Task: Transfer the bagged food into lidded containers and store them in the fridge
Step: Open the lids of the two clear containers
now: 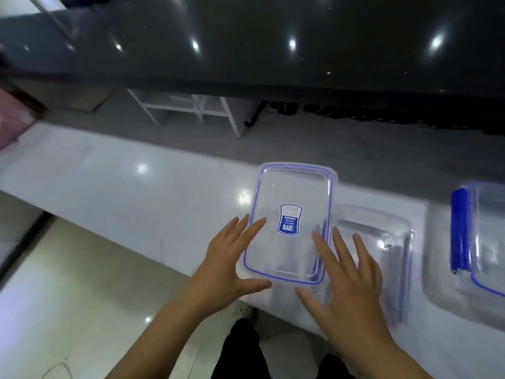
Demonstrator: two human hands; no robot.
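A clear plastic lid with a blue seal and a blue sticker sits tilted above the white counter. My left hand holds its near left edge, fingers straight on top and thumb under the near rim. My right hand lies flat with straight fingers, touching the lid's right edge and covering a clear open container beside it. Farther right stands another clear container with a blue clip. No bagged food is in view.
The counter ends in a dark gap behind, with a glossy black surface beyond and a white rack below it. A pink object sits at the far left. Pale floor tiles lie at my near left.
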